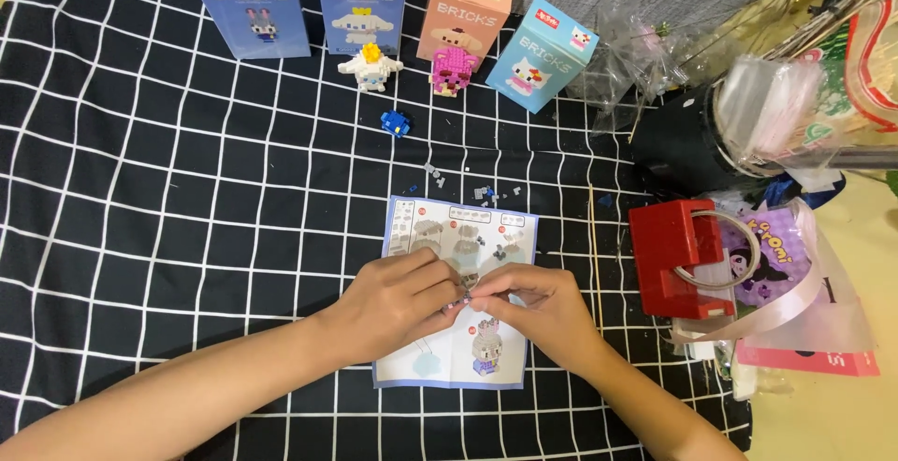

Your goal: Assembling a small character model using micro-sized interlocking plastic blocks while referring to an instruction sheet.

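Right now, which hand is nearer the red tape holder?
Right. The right hand lies on the leaflet just beside the red tape holder; the left hand sits farther off, beyond the right.

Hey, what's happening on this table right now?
A person's left hand and right hand meet over a pale blue printed instruction sheet, pinching a tiny brick piece between the fingertips. The sheet lies on a black cloth with a white grid. Loose small bricks sit above the sheet. Further back stand four cardboard boxes, with a white brick figure, a pink brick figure and a small blue brick piece before them.
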